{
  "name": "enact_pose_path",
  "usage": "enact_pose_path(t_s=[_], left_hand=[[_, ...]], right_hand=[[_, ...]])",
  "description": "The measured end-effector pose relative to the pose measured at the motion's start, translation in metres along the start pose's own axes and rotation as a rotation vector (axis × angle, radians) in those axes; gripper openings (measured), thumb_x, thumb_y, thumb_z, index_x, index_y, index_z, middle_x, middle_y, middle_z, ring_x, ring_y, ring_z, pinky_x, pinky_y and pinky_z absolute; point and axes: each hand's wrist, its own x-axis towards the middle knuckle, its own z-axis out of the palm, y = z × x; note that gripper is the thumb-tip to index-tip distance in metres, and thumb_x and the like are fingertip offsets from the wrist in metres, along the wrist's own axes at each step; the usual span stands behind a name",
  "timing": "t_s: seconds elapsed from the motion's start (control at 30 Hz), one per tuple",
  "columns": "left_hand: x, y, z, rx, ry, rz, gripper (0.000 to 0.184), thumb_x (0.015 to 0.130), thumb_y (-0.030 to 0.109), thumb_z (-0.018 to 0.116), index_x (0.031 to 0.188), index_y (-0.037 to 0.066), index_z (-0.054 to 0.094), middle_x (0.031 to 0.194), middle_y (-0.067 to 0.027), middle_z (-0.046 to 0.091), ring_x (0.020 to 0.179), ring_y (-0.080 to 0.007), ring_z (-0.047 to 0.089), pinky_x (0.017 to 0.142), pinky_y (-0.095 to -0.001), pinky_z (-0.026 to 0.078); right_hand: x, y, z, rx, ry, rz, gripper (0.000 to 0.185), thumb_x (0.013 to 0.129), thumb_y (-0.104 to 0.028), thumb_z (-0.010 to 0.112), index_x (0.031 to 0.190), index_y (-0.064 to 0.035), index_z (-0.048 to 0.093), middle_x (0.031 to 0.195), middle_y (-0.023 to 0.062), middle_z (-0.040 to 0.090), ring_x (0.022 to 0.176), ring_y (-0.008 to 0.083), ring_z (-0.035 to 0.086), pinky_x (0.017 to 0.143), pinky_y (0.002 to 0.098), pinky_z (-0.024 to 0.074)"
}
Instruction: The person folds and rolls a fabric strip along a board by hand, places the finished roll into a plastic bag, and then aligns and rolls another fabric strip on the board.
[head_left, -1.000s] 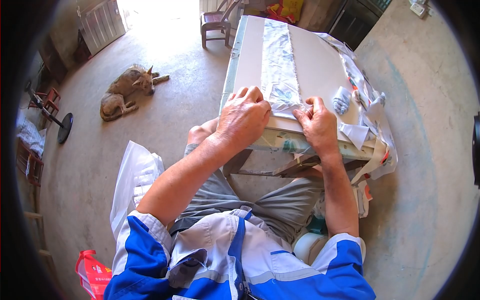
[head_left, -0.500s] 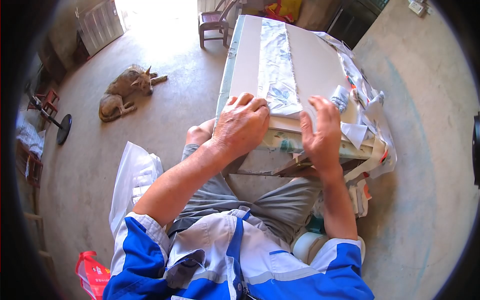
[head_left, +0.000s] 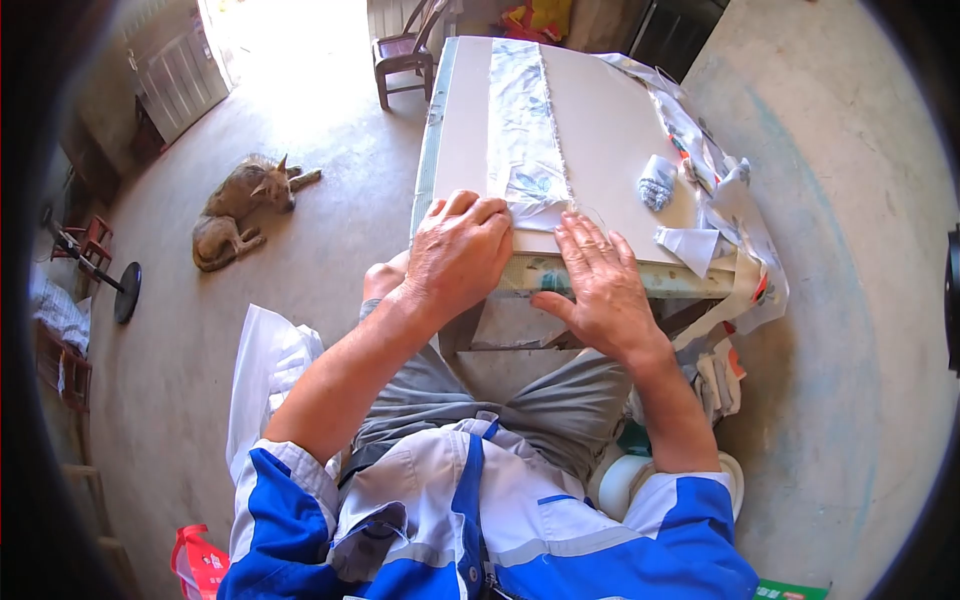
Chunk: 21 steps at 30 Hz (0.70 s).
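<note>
A long white fabric strip (head_left: 525,120) with a bluish leaf print and a frayed right edge lies lengthwise on the pale tabletop (head_left: 610,150). At its near left corner, my left hand (head_left: 460,250) has its fingers curled and pressed together on the cloth; the fingertips are partly hidden. My right hand (head_left: 605,285) is open, palm down, fingers stretched and thumb apart. Its fingertips rest by the strip's near right corner, where a loose thread shows. Right of that hand, a small grey-and-white bundle (head_left: 656,185) sits on the tabletop near a white cloth scrap (head_left: 690,245).
Fabric scraps (head_left: 735,215) hang over the table's right edge. A dog (head_left: 240,210) lies on the floor at left, near a chair (head_left: 405,55) and a black fan (head_left: 125,290). White material (head_left: 265,370) is beside my left leg, and a white round container (head_left: 625,485) stands at lower right.
My right hand has come down from above the table to the strip's near right corner, its fingers now flatter. My left hand stays on the near left corner. The view has shifted slightly.
</note>
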Motion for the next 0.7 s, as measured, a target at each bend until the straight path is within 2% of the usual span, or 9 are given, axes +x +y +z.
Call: enact_pose_path(t_s=[0.07, 0.17, 0.27, 0.37, 0.5, 0.7], left_hand=[[-0.001, -0.001, 0.001, -0.002, -0.012, -0.005, 0.014, 0.094, 0.013, 0.068, 0.101, 0.004, 0.076, 0.116, -0.0052, 0.074, 0.112, -0.0279, 0.066, 0.101, -0.0463, 0.05], [0.006, 0.007, -0.007, 0.123, -0.157, -0.039, 0.021, 0.095, 0.017, 0.069, 0.108, 0.003, 0.076, 0.126, -0.0094, 0.072, 0.127, -0.0313, 0.061, 0.111, -0.0476, 0.045], [0.006, 0.024, 0.001, 0.004, -0.018, 0.09, 0.036, 0.096, 0.023, 0.07, 0.124, 0.001, 0.071, 0.142, -0.0151, 0.065, 0.145, -0.0341, 0.05, 0.122, -0.05, 0.037], [0.002, 0.04, 0.011, -0.18, -0.166, 0.128, 0.054, 0.099, 0.032, 0.067, 0.14, -0.002, 0.061, 0.155, -0.0195, 0.054, 0.154, -0.0341, 0.038, 0.128, -0.0495, 0.029], [-0.006, 0.032, 0.015, -0.111, -0.241, 0.066, 0.071, 0.103, 0.047, 0.06, 0.151, -0.005, 0.05, 0.159, -0.0227, 0.049, 0.155, -0.0341, 0.037, 0.129, -0.0469, 0.027], [-0.016, 0.021, -0.005, -0.03, -0.254, -0.012, 0.072, 0.102, 0.049, 0.061, 0.148, -0.006, 0.053, 0.159, -0.0237, 0.049, 0.152, -0.0354, 0.042, 0.128, -0.0466, 0.03]], right_hand=[[-0.002, 0.002, -0.004, 0.005, 0.001, -0.008, 0.091, 0.099, -0.068, 0.052, 0.157, 0.0018, 0.044, 0.165, 0.0192, 0.041, 0.157, 0.0314, 0.033, 0.127, 0.0556, 0.0205], [0.0, 0.0, -0.006, -0.004, 0.003, 0.003, 0.089, 0.1, -0.066, 0.053, 0.156, 0.0019, 0.045, 0.164, 0.0194, 0.043, 0.156, 0.0314, 0.035, 0.126, 0.0574, 0.0223], [0.002, -0.003, -0.005, 0.007, 0.01, 0.02, 0.087, 0.099, -0.064, 0.056, 0.156, 0.0019, 0.046, 0.163, 0.0192, 0.044, 0.155, 0.0315, 0.037, 0.124, 0.059, 0.024], [0.0, -0.001, -0.001, 0.019, 0.01, 0.026, 0.087, 0.098, -0.062, 0.059, 0.155, 0.0019, 0.046, 0.163, 0.0191, 0.045, 0.154, 0.0317, 0.038, 0.123, 0.0596, 0.0257], [0.0, 0.002, -0.001, -0.011, 0.03, -0.005, 0.085, 0.098, -0.06, 0.059, 0.155, 0.0014, 0.047, 0.162, 0.0191, 0.046, 0.154, 0.0316, 0.039, 0.122, 0.0596, 0.0273], [0.001, -0.002, -0.005, -0.017, 0.039, 0.0, 0.076, 0.104, -0.057, 0.053, 0.153, 0.0007, 0.05, 0.16, 0.0189, 0.048, 0.152, 0.0313, 0.041, 0.122, 0.0585, 0.0281]])
